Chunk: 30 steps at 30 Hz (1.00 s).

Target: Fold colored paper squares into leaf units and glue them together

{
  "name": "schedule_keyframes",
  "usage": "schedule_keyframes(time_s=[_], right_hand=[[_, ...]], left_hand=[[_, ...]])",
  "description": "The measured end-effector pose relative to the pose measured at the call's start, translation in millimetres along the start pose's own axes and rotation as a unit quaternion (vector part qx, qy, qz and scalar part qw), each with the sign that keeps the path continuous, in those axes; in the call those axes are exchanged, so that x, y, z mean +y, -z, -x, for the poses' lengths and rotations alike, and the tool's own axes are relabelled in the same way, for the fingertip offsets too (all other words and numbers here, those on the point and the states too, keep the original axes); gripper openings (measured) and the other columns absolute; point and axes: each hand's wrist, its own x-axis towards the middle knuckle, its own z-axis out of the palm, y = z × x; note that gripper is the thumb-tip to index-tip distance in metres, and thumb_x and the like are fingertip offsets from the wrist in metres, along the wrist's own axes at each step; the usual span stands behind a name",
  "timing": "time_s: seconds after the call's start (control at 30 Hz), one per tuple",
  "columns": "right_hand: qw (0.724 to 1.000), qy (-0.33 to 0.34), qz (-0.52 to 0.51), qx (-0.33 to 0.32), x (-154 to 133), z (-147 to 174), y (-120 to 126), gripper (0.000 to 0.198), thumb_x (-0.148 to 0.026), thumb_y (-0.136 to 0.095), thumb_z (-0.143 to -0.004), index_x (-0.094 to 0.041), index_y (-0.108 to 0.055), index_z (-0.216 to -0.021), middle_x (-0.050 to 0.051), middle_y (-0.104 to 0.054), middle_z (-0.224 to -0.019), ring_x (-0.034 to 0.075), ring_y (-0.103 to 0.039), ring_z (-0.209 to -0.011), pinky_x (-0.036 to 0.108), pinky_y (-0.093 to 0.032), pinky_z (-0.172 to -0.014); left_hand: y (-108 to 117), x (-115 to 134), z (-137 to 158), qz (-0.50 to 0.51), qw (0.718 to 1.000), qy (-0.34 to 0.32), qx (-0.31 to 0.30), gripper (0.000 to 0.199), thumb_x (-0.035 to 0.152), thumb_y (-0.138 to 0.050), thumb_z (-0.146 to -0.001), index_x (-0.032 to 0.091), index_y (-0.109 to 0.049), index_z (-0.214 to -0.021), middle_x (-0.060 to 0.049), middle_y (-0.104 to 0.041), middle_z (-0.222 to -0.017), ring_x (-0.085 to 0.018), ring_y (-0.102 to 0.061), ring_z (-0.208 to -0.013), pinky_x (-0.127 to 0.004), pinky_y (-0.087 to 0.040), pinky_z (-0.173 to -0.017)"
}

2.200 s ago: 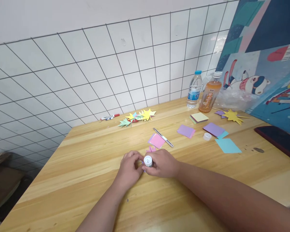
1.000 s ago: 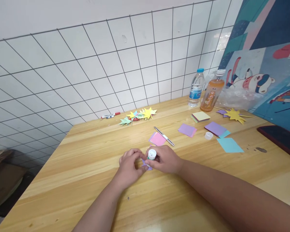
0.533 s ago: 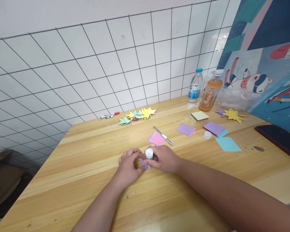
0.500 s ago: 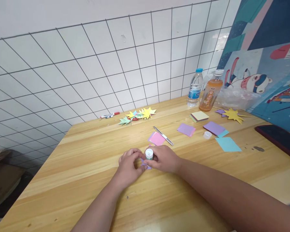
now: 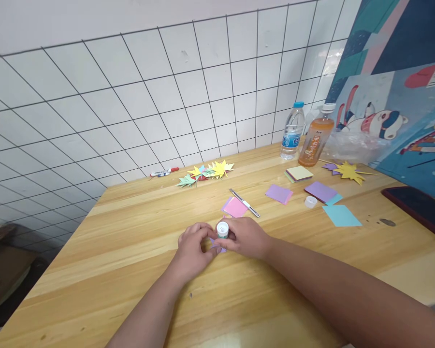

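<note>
Smoothly cylindrical tube [image 5: 222, 230], thin purple paper [image 5: 224, 250]

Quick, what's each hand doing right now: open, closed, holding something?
Left hand: open and curved, touching the purple paper.
Right hand: closed, holding the white tube.

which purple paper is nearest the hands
The partly hidden purple paper at the left hand, below the white tube in the right hand; the other purple pieces lie apart from both hands.
</note>
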Motion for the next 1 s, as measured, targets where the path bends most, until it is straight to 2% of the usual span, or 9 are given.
schedule_keyframes(time_s=[0.33,0.67,0.8,0.9,1.0], right_hand=[[0.999,-0.03,-0.006,-0.011,0.1,-0.4,1.5,0.028,-0.047,-0.056,-0.08,-0.019,-0.056,-0.084,-0.002,-0.057,-0.069,0.01,-0.048,-0.06,0.022,-0.025,-0.053],[0.999,-0.027,-0.013,-0.014,-0.7,-0.8,3.0,0.03,-0.048,-0.056,-0.081,-0.02,-0.058,-0.092,0.0,-0.061,-0.078,0.012,-0.052,-0.066,0.022,-0.029,-0.056],[1.0,-0.026,-0.013,-0.011,-0.3,-0.7,2.7,0.031,-0.049,-0.055,-0.081,-0.02,-0.058,-0.092,0.001,-0.062,-0.08,0.013,-0.053,-0.068,0.022,-0.029,-0.057],[0.999,-0.032,-0.011,-0.009,-0.2,-0.9,2.2,0.031,-0.049,-0.055,-0.081,-0.02,-0.058,-0.093,0.001,-0.062,-0.079,0.013,-0.053,-0.066,0.022,-0.029,-0.056],[0.999,-0.037,-0.01,-0.007,-0.1,-1.1,1.9,0.032,-0.049,-0.055,-0.081,-0.02,-0.058,-0.094,0.001,-0.062,-0.079,0.013,-0.054,-0.067,0.022,-0.03,-0.057]], left_hand=[[0.0,-1.9,0.6,0.0,1.0,-0.013,0.002,0.016,0.039,-0.063,-0.07,0.026,-0.061,-0.08,0.0,-0.061,-0.101,-0.022,-0.054,-0.097,-0.036,-0.04,-0.085],[0.3,-1.4,0.0,0.007,1.0,-0.014,0.001,0.016,0.038,-0.064,-0.07,0.025,-0.061,-0.079,-0.001,-0.061,-0.101,-0.023,-0.054,-0.098,-0.036,-0.041,-0.086],[0.1,-0.4,0.7,0.005,1.0,-0.019,0.004,0.022,0.037,-0.063,-0.071,0.026,-0.059,-0.089,-0.001,-0.061,-0.1,-0.023,-0.054,-0.097,-0.036,-0.04,-0.084],[-0.3,-0.1,1.6,-0.008,1.0,-0.006,0.01,0.027,0.036,-0.062,-0.071,0.027,-0.057,-0.095,-0.001,-0.06,-0.103,-0.024,-0.054,-0.098,-0.038,-0.039,-0.085],[-0.9,-1.4,2.2,-0.03,0.999,0.01,0.009,0.024,0.039,-0.063,-0.069,0.027,-0.059,-0.089,-0.001,-0.059,-0.108,-0.025,-0.052,-0.103,-0.042,-0.035,-0.089]])
